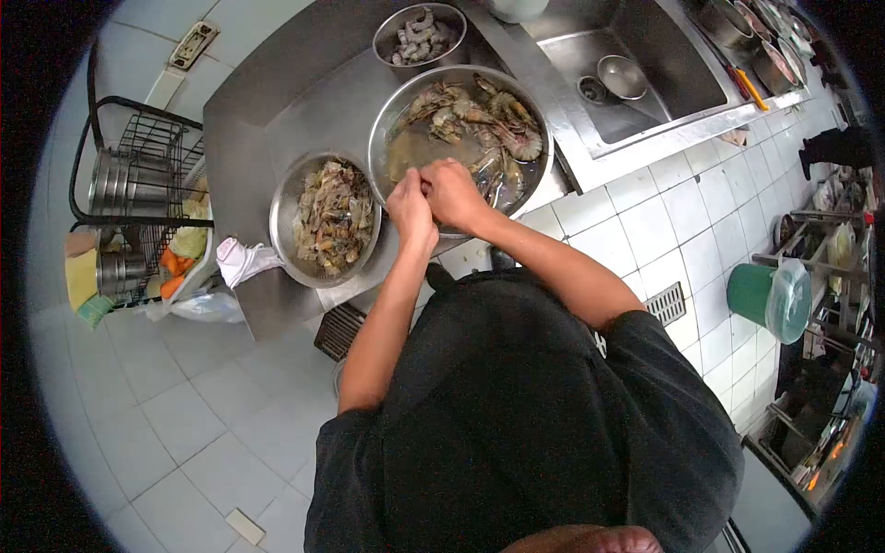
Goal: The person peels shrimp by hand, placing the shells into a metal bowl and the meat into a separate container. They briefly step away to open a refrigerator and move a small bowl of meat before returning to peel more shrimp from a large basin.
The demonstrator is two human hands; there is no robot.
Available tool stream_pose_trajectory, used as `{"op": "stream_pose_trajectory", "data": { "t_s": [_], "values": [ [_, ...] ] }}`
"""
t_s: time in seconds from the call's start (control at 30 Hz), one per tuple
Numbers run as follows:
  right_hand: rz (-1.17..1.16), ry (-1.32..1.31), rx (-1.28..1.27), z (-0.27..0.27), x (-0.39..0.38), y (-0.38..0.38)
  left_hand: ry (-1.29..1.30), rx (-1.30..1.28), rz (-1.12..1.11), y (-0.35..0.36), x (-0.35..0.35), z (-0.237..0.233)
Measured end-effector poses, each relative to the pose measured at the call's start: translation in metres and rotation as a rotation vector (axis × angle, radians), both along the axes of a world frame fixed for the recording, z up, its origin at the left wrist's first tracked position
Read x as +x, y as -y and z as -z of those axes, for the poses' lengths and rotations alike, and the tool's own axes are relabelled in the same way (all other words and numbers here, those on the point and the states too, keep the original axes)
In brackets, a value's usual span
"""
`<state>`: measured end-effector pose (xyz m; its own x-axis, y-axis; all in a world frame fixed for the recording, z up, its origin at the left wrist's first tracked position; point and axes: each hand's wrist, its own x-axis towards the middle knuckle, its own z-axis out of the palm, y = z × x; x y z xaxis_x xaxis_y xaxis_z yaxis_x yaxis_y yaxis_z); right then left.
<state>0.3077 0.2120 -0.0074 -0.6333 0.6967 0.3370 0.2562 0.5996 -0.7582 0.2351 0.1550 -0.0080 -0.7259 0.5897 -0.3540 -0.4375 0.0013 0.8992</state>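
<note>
My left hand (pixel 408 205) and my right hand (pixel 454 192) meet over the near rim of a large steel bowl (pixel 385 120) of water and whole prawns (pixel 479 115). Both hands pinch one small prawn between their fingertips; the prawn itself is mostly hidden by the fingers. Left of them sits a steel bowl (pixel 279 217) heaped with prawn shells and heads (pixel 334 217). A smaller bowl (pixel 383 37) farther back holds peeled prawns (pixel 419 37).
All three bowls stand on a steel counter (pixel 267 111). A sink (pixel 645 64) with a small bowl lies to the right. A wire rack (pixel 138 184) with steel canisters and vegetables stands left. A white cloth (pixel 241 260) hangs at the counter edge. A green bucket (pixel 756 293) is right.
</note>
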Motion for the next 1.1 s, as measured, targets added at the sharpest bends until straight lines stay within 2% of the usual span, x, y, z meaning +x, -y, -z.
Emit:
{"op": "stream_pose_trajectory", "data": {
  "t_s": [0.03,0.1,0.23,0.43,0.53,0.63,0.7,0.73,0.8,0.83,0.9,1.1],
  "values": [
    [0.01,-0.022,0.009,0.001,0.0,0.002,-0.01,-0.008,0.064,0.002,-0.007,0.007],
    [-0.002,0.031,-0.051,-0.004,0.003,0.004,-0.046,-0.027,0.067,0.003,-0.007,0.012],
    [0.017,-0.022,0.017,0.005,-0.003,0.003,-0.078,-0.037,0.089,0.006,-0.01,0.011],
    [0.058,-0.064,0.035,0.01,-0.009,0.007,-0.103,-0.003,-0.015,0.006,-0.005,0.01],
    [0.075,-0.095,0.02,0.018,-0.012,0.009,-0.097,-0.01,0.017,0.01,-0.007,0.017],
    [0.071,-0.062,-0.04,0.023,-0.013,0.009,-0.255,-0.069,0.001,0.011,-0.009,0.034],
    [0.037,0.037,-0.113,0.025,-0.009,0.007,-0.235,-0.064,0.009,0.013,-0.014,0.042],
    [0.018,-0.029,-0.136,0.026,-0.008,0.005,-0.225,-0.058,0.012,0.012,-0.017,0.043],
    [-0.028,-0.156,-0.183,0.025,-0.004,0.004,-0.049,-0.018,0.14,0.015,-0.032,0.037],
    [-0.087,-0.092,-0.198,0.024,0.0,0.003,0.04,-0.004,0.202,0.019,-0.036,0.032],
    [-0.205,0.032,-0.221,0.019,0.003,-0.008,0.063,0.027,0.247,0.02,-0.032,0.016],
    [-0.169,-0.062,-0.168,0.022,0.004,-0.02,0.055,0.06,0.309,0.014,-0.024,-0.008]
  ]
}}
